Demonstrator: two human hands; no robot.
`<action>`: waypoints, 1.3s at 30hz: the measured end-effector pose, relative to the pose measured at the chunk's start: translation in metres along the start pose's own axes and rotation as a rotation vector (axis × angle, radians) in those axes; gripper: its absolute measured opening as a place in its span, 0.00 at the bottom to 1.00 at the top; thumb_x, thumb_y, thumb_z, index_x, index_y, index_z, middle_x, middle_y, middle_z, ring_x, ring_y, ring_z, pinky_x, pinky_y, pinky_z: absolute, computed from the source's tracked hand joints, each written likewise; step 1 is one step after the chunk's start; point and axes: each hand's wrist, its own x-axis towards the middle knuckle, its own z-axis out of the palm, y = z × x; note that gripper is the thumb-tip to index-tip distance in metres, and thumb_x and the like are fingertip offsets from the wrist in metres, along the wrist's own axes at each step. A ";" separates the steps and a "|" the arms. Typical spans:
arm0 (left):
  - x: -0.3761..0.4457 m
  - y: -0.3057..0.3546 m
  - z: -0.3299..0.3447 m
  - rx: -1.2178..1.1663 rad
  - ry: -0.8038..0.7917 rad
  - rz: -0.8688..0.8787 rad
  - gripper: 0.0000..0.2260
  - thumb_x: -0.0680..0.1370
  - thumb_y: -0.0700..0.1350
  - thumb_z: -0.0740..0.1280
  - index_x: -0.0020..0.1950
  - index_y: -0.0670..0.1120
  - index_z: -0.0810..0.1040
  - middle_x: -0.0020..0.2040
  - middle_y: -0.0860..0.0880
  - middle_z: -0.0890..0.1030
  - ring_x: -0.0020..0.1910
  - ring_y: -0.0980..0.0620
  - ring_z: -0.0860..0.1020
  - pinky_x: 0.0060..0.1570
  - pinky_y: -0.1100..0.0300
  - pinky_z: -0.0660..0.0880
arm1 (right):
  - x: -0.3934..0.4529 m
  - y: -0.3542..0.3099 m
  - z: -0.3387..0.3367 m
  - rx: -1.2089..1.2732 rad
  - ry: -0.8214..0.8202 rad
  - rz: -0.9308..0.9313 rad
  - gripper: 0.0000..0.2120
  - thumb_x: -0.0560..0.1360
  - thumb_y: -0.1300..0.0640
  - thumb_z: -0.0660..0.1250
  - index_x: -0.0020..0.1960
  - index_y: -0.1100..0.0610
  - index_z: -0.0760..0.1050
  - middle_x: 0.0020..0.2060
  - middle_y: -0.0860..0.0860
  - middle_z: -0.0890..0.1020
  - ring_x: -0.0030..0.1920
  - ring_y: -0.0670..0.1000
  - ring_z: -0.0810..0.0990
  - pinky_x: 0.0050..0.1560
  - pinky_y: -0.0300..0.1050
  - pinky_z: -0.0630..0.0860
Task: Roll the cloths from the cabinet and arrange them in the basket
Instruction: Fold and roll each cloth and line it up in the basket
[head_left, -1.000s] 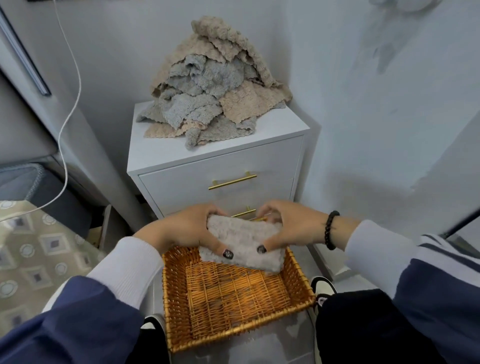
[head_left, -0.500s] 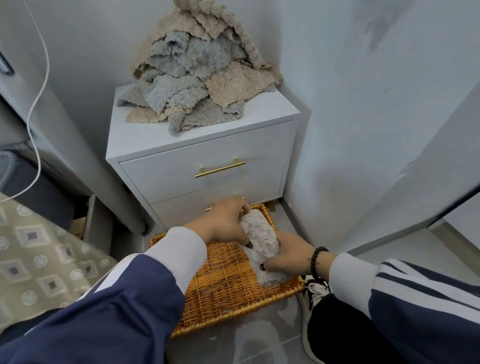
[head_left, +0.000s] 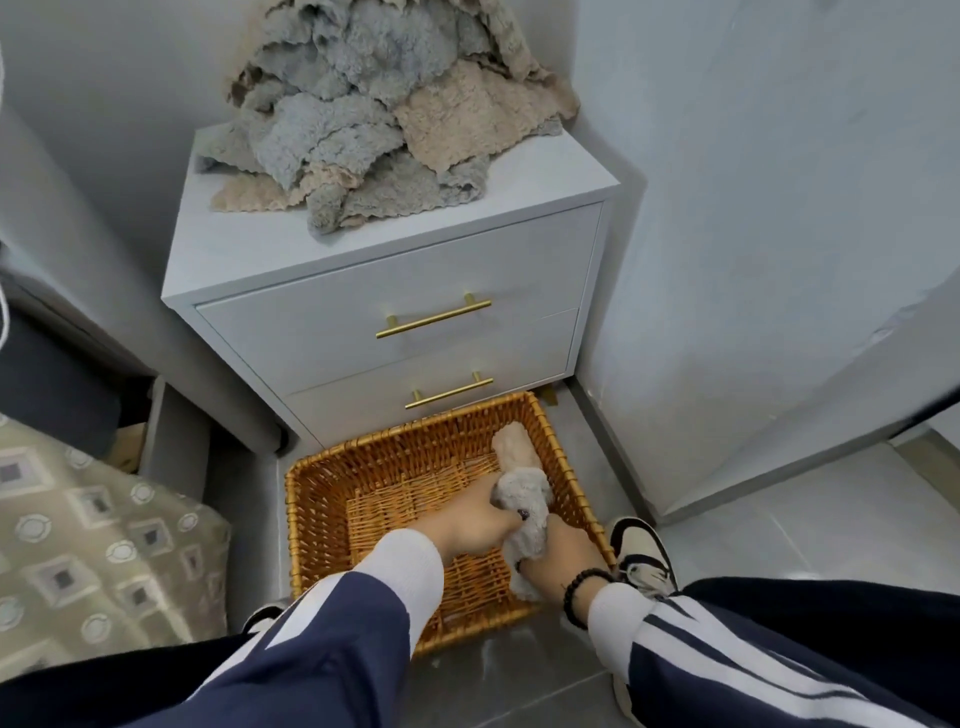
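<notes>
A woven orange basket (head_left: 332, 499) stands on the floor in front of the white cabinet (head_left: 395, 322). Inside it, along the right wall, lies a beige rolled cloth (head_left: 514, 447). Just in front of that one is a grey rolled cloth (head_left: 524, 493), low in the basket. My left hand (head_left: 478, 519) grips its left side and my right hand (head_left: 556, 551) grips its near end. A loose pile of grey and beige cloths (head_left: 384, 114) sits on top of the cabinet.
The cabinet has two drawers with gold handles (head_left: 434, 317), both closed. A wall (head_left: 753, 234) rises close on the right. A patterned cushion (head_left: 93, 540) lies at the left. My shoe (head_left: 641, 556) rests beside the basket's right edge.
Both hands have brought the grey cloth from above the basket down to its right side, rolled up. The camera has tilted downwards.
</notes>
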 end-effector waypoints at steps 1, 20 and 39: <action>0.005 -0.007 0.005 -0.026 0.014 -0.028 0.19 0.77 0.41 0.66 0.67 0.50 0.70 0.50 0.47 0.81 0.47 0.55 0.82 0.41 0.64 0.75 | 0.004 0.000 0.004 -0.016 -0.007 0.005 0.16 0.73 0.47 0.62 0.58 0.51 0.70 0.54 0.52 0.79 0.52 0.54 0.79 0.52 0.48 0.77; 0.100 -0.046 0.043 -0.231 -0.019 -0.290 0.09 0.80 0.43 0.62 0.59 0.46 0.76 0.42 0.50 0.78 0.38 0.53 0.77 0.26 0.66 0.72 | 0.084 0.029 0.033 -0.218 -0.255 0.040 0.14 0.77 0.51 0.60 0.59 0.54 0.76 0.54 0.52 0.81 0.52 0.53 0.80 0.44 0.41 0.71; 0.195 -0.049 0.037 -0.163 0.168 -0.177 0.29 0.72 0.50 0.74 0.69 0.42 0.68 0.65 0.43 0.76 0.64 0.44 0.76 0.63 0.52 0.74 | 0.078 0.020 0.045 -0.488 0.006 0.080 0.31 0.80 0.56 0.59 0.76 0.63 0.49 0.68 0.60 0.64 0.64 0.59 0.70 0.60 0.51 0.71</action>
